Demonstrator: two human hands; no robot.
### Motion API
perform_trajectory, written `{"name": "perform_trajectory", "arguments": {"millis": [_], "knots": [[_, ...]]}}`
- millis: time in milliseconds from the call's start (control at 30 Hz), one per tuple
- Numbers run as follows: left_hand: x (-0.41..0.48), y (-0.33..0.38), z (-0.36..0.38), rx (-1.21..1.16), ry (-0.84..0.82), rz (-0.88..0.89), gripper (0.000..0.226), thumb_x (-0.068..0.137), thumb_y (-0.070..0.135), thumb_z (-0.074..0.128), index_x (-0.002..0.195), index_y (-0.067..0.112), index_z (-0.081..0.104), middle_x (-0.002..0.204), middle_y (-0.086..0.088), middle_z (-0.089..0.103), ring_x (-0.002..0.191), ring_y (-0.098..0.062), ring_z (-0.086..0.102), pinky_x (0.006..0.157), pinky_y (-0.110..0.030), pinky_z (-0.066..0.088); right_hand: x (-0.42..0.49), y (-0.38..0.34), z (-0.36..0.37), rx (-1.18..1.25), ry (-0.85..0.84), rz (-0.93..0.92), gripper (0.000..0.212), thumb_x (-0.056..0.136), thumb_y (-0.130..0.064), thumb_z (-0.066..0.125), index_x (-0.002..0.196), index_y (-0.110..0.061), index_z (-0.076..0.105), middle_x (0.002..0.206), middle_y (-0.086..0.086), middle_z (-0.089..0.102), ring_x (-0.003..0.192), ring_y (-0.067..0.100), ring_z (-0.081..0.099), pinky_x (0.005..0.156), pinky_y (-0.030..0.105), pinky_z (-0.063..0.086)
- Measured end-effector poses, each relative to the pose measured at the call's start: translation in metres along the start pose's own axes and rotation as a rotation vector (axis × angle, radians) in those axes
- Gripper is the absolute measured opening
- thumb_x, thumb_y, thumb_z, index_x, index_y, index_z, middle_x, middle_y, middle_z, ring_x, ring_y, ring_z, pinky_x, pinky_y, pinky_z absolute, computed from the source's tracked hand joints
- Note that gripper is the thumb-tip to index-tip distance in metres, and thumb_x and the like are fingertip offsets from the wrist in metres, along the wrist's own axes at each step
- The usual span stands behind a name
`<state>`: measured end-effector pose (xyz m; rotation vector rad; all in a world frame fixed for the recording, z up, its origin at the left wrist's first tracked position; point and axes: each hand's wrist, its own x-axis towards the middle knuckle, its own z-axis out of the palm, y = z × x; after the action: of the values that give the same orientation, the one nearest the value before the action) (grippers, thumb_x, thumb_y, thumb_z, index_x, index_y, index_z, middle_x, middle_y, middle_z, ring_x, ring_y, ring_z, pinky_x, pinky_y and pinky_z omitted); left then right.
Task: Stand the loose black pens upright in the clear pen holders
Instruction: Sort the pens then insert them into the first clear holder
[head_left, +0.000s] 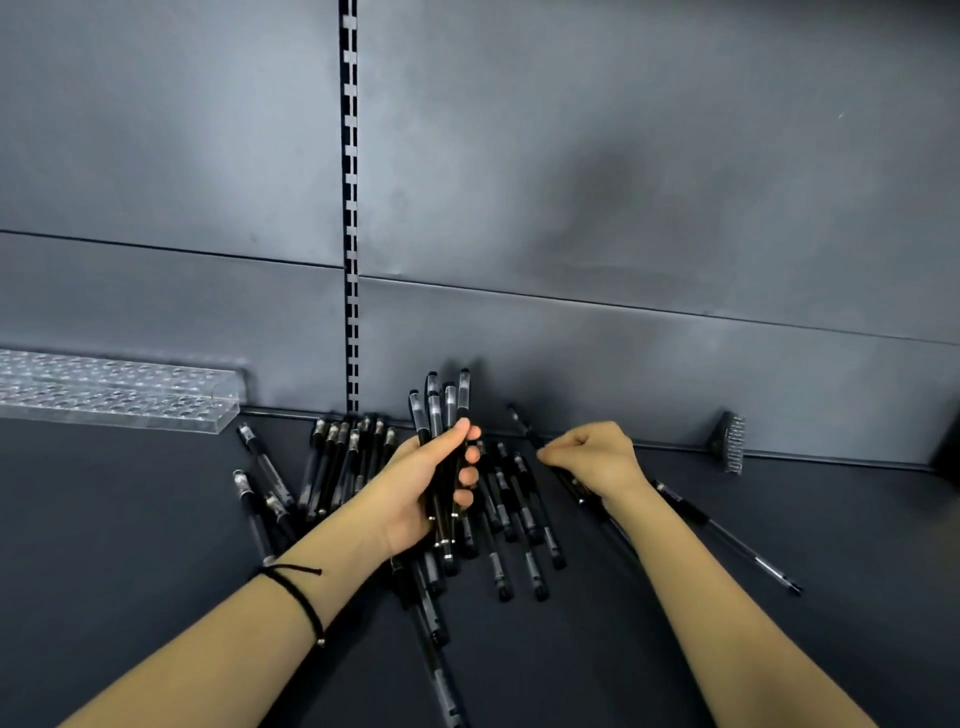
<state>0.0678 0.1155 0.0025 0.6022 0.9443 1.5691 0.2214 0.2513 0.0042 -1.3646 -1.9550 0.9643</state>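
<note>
My left hand (431, 486) grips a bundle of black pens (441, 410), their capped ends pointing up toward the back wall. To its right, my right hand (592, 457) is closed around a single black pen (522, 423) that slants up and left from my fingers. Several loose black pens (337, 457) lie scattered on the dark shelf under and around both hands. Another loose pen (727, 535) lies to the right of my right forearm. The clear pen holder (114, 397), a long acrylic block with rows of holes, stands at the back left, apart from both hands, with no pens in it.
A dark shelf surface (130, 545) meets a grey back wall (623, 208). A slotted upright strip (351, 208) runs down the wall above the pens. A small black bracket (730, 441) leans against the wall at the back right.
</note>
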Motion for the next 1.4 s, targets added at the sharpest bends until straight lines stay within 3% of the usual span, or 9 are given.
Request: {"name": "perform_trajectory", "arguments": {"millis": [167, 400, 633, 900, 1000, 1100, 1200, 1267, 1400], "knots": [[0.001, 0.002, -0.013, -0.146, 0.089, 0.035, 0.013, 0.093, 0.014, 0.059, 0.104, 0.007, 0.061, 0.086, -0.008, 0.07, 0.066, -0.016, 0.064, 0.05, -0.024, 0.051, -0.028, -0.025, 0.002, 0.417, -0.196, -0.038, 0.008, 0.08, -0.024, 0.077, 0.084, -0.017, 0.076, 0.06, -0.01, 0.056, 0.057, 0.007, 0.045, 0.049, 0.018, 0.036], [-0.008, -0.005, -0.004, 0.181, 0.031, 0.124, 0.029, 0.078, 0.041, 0.066, 0.085, 0.014, 0.068, 0.068, -0.005, 0.06, 0.052, -0.01, 0.048, 0.051, -0.019, 0.044, -0.052, -0.041, 0.024, 0.415, -0.478, -0.138, 0.012, 0.084, -0.023, 0.073, 0.09, -0.013, 0.076, 0.057, -0.009, 0.06, 0.074, 0.02, 0.053, 0.049, 0.017, 0.029], [-0.006, 0.009, -0.011, 0.181, 0.167, 0.205, 0.018, 0.087, 0.034, 0.064, 0.081, 0.017, 0.066, 0.063, 0.005, 0.062, 0.055, -0.009, 0.058, 0.051, -0.02, 0.049, -0.054, -0.044, 0.024, 0.39, -0.371, -0.234, 0.017, 0.087, -0.025, 0.071, 0.082, -0.009, 0.076, 0.071, -0.002, 0.07, 0.052, 0.005, 0.048, 0.045, 0.018, 0.035], [-0.016, 0.045, -0.051, -0.014, 0.176, 0.307, 0.022, 0.095, 0.037, 0.054, 0.081, 0.02, 0.059, 0.063, 0.009, 0.048, 0.053, -0.009, 0.053, 0.053, -0.021, 0.051, -0.049, -0.034, 0.029, 0.197, -0.324, -0.264, 0.018, 0.088, -0.026, 0.068, 0.078, -0.013, 0.075, 0.07, -0.003, 0.069, 0.055, 0.007, 0.051, 0.048, 0.018, 0.037], [-0.021, 0.049, -0.07, 0.044, 0.181, 0.333, 0.024, 0.097, 0.037, 0.051, 0.085, 0.016, 0.056, 0.06, 0.006, 0.047, 0.049, -0.011, 0.051, 0.07, -0.031, 0.06, -0.047, -0.03, 0.037, 0.038, -0.269, -0.359, 0.018, 0.086, -0.029, 0.07, 0.075, -0.015, 0.074, 0.064, -0.01, 0.065, 0.054, 0.002, 0.053, 0.052, 0.014, 0.043], [-0.025, 0.052, -0.085, 0.071, 0.228, 0.357, 0.025, 0.098, 0.036, 0.048, 0.084, 0.016, 0.054, 0.054, 0.007, 0.043, 0.042, -0.01, 0.045, 0.069, -0.034, 0.06, -0.048, -0.024, 0.047, -0.243, -0.242, -0.518, 0.018, 0.084, -0.039, 0.07, 0.097, -0.027, 0.072, 0.096, -0.013, 0.068, 0.092, 0.003, 0.06, 0.087, 0.032, 0.051], [-0.027, 0.055, -0.093, 0.033, 0.215, 0.351, 0.024, 0.097, 0.039, 0.049, 0.083, 0.02, 0.053, 0.053, 0.01, 0.04, 0.039, -0.006, 0.039, 0.047, -0.021, 0.046, -0.054, -0.022, 0.051, -0.575, -0.439, -0.592, 0.055, 0.092, -0.053, 0.053, 0.143, -0.035, 0.041, 0.153, -0.009, 0.034, 0.144, 0.014, 0.02, 0.118, 0.042, 0.018], [-0.027, 0.056, -0.095, 0.01, 0.197, 0.349, 0.024, 0.096, 0.039, 0.049, 0.082, 0.02, 0.053, 0.053, 0.01, 0.039, 0.039, -0.005, 0.038, 0.044, -0.018, 0.04, -0.056, -0.021, 0.051, -0.652, -0.524, -0.587, 0.059, 0.098, -0.057, 0.035, 0.151, -0.038, 0.022, 0.162, -0.013, 0.008, 0.149, 0.012, -0.003, 0.119, 0.041, 0.0], [-0.027, 0.056, -0.097, -0.051, 0.19, 0.358, 0.025, 0.095, 0.04, 0.05, 0.081, 0.02, 0.053, 0.052, 0.01, 0.038, 0.037, -0.005, 0.036, 0.041, -0.018, 0.037, -0.049, -0.015, 0.05, -0.713, -0.569, -0.562, 0.057, 0.1, -0.057, 0.023, 0.153, -0.04, 0.01, 0.162, -0.014, -0.004, 0.148, 0.012, -0.013, 0.119, 0.039, -0.006]]}}
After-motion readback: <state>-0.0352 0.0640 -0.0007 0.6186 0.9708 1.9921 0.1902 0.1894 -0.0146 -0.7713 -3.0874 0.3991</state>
